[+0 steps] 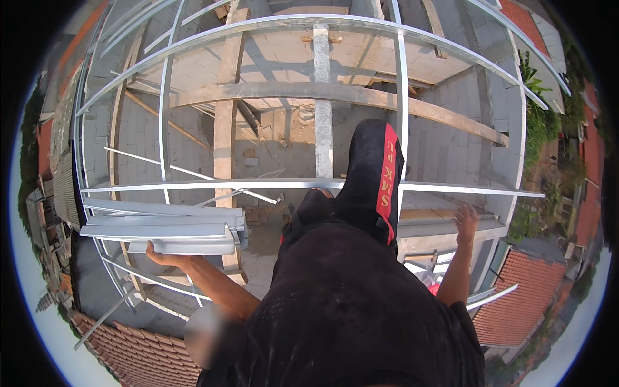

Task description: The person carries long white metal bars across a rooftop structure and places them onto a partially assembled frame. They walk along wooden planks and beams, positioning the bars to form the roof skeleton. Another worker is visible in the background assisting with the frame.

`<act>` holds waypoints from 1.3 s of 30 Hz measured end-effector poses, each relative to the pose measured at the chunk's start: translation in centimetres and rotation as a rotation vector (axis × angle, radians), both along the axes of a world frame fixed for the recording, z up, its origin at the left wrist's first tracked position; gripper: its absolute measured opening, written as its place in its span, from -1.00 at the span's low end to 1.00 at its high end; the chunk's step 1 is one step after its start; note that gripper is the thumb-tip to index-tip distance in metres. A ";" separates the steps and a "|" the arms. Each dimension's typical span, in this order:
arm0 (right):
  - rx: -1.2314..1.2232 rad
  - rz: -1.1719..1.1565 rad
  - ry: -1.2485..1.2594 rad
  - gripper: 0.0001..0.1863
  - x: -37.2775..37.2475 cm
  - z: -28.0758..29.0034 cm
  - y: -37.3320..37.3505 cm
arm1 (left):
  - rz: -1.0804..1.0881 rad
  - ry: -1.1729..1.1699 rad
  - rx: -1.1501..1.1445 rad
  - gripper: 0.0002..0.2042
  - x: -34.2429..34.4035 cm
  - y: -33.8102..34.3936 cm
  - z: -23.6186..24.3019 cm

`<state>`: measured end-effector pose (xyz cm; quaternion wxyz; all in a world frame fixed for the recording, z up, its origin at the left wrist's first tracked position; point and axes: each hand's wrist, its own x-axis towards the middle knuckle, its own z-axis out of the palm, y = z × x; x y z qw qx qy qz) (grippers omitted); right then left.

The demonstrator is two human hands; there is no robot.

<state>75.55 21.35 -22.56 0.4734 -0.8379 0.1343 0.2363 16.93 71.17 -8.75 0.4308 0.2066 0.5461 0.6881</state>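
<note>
At the left lies a stack of silvery metal channels (161,227), long and thin-walled, across the roof frame. My left hand (162,255) grips the near edge of the stack with the thumb on top; the other fingers are hidden under the metal. My right hand (465,222) is held out at the right, with nothing in it and its fingers apart. Close to it runs a long metal batten (464,189), which crosses the frame from left to right in front of me. My bent leg (371,168), in black trousers with a red stripe, is over this batten.
Metal rafters (401,97) and a curved-looking batten (309,22) form an open grid. Below are wooden planks (335,92), a concrete beam (322,116) and a floor far down (290,129). Tiled roofs (525,297) lie outside the walls. A blurred shape (203,335) is beside my left arm.
</note>
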 end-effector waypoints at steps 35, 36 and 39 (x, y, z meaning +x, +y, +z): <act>-0.363 0.578 -0.072 -0.43 26.1 -15.7 48.6 | 0.250 0.194 -0.166 -0.29 21.7 20.7 0.2; -0.353 0.595 -0.075 -0.42 26.8 -16.5 49.9 | 0.243 0.194 -0.171 -0.30 21.6 21.5 -0.4; -0.358 0.600 -0.108 -0.42 29.7 -19.9 52.1 | 0.267 0.267 -0.209 -0.28 24.2 24.4 0.1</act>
